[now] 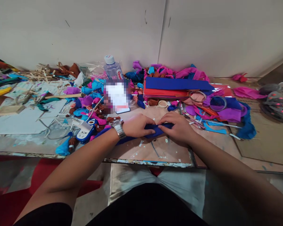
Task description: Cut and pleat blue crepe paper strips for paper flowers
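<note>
A dark blue strip of thin, crepe-like sheet (155, 131) lies low over the worktable, with part of it trailing left under my left forearm. My left hand (139, 125), with a metal watch on the wrist, pinches it between thumb and fingers. Close by on the right, my right hand (178, 127) pinches the same strip, its fingertips almost meeting those of my left. Both hands hide some of the strip. Just beyond them, small scraps and a round wooden-looking ring (163, 104) rest on the tabletop.
A blurred-out phone (118, 97) stands before a clear bottle (113, 69). Left of my hands are a blue power strip (86, 133) and bunched coloured pieces. A blue sheet (178, 84) tops a red stack; tape rolls (218, 103) lie right. The table's front edge (151, 163) is near me.
</note>
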The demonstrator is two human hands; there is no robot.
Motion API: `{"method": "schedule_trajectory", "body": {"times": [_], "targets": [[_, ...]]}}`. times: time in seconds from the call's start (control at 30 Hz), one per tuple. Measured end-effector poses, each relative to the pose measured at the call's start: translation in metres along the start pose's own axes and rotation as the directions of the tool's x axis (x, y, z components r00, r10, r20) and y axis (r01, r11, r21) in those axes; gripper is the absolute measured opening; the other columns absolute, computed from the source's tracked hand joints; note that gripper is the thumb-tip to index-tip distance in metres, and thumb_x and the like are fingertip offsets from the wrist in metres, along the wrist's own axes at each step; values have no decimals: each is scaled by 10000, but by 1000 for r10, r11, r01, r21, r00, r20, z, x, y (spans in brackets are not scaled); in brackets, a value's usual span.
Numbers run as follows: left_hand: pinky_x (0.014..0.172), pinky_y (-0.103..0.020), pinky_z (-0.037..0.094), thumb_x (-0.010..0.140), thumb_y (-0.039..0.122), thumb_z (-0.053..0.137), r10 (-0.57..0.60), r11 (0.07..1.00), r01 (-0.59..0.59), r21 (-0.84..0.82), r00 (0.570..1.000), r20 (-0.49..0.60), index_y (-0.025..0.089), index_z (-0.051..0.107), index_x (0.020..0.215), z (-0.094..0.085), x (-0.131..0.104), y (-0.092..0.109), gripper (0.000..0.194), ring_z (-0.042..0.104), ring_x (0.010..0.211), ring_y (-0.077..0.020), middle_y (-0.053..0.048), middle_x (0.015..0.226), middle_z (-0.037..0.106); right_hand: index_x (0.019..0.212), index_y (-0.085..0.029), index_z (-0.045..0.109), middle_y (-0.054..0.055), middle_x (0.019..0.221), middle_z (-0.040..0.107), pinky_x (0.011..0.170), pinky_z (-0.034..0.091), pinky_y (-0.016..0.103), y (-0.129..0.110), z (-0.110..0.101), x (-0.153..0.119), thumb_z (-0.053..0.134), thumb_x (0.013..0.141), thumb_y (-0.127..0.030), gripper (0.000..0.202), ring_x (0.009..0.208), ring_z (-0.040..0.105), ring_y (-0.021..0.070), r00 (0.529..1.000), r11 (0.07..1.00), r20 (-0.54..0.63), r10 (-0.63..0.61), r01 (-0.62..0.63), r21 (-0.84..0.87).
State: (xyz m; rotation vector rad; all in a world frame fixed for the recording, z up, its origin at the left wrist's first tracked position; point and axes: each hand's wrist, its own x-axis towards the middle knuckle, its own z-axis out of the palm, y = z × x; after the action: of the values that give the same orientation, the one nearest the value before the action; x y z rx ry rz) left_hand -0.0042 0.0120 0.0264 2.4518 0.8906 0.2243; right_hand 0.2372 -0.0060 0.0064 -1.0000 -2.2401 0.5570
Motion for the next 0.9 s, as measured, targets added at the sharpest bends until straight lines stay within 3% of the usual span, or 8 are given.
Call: {"method": "schedule_trajectory", "body": {"times": [0.17, 0.27, 0.53, 0.77, 0.9], "targets": [[731, -259, 453, 854, 321, 727, -51, 997, 47, 68, 997, 58, 213, 760, 1128, -16, -4, -4, 296, 691, 816, -172, -33, 978, 782, 885, -216, 807, 32, 882, 791, 774, 504, 330, 5, -1, 2, 723, 822, -250, 110, 824, 695, 212, 965, 959, 67, 254, -260, 111], [702, -272, 436, 827, 350, 731, -93, 983, 73, 168, 989, 113, 205, 750, 1134, -24, -7, -8, 340, 677, 781, -181, -36, 964, 771, 840, -194, 803, 28, 846, 788, 749, 507, 313, 7, -1, 4, 743, 780, -284, 124, 783, 688, 201, 929, 909, 37, 367, -367, 197], [700, -305, 455, 820, 233, 549, -186, 896, 166, 412, 982, 8, 207, 711, 1195, -30, -11, -9, 410, 686, 791, -213, -70, 930, 756, 821, -189, 799, 36, 801, 769, 681, 507, 307, 13, 2, 6, 783, 749, -318, 149, 713, 659, 185, 889, 844, 49, 454, -448, 295], [758, -338, 489, 846, 256, 551, -25, 920, 44, 390, 998, -53, 209, 675, 1246, -14, -8, 11, 422, 721, 936, -258, -86, 1061, 765, 827, -174, 794, 34, 787, 760, 663, 504, 294, 4, 11, 5, 777, 764, -307, 148, 681, 646, 163, 899, 823, 59, 433, -421, 381], [730, -349, 476, 876, 206, 480, -59, 909, 84, 408, 995, -74, 208, 680, 1255, -7, -6, 15, 429, 726, 891, -257, -95, 1032, 774, 932, -181, 800, 45, 858, 785, 720, 544, 315, 2, 12, 3, 787, 778, -307, 200, 748, 690, 187, 918, 829, 84, 388, -387, 404]]}}
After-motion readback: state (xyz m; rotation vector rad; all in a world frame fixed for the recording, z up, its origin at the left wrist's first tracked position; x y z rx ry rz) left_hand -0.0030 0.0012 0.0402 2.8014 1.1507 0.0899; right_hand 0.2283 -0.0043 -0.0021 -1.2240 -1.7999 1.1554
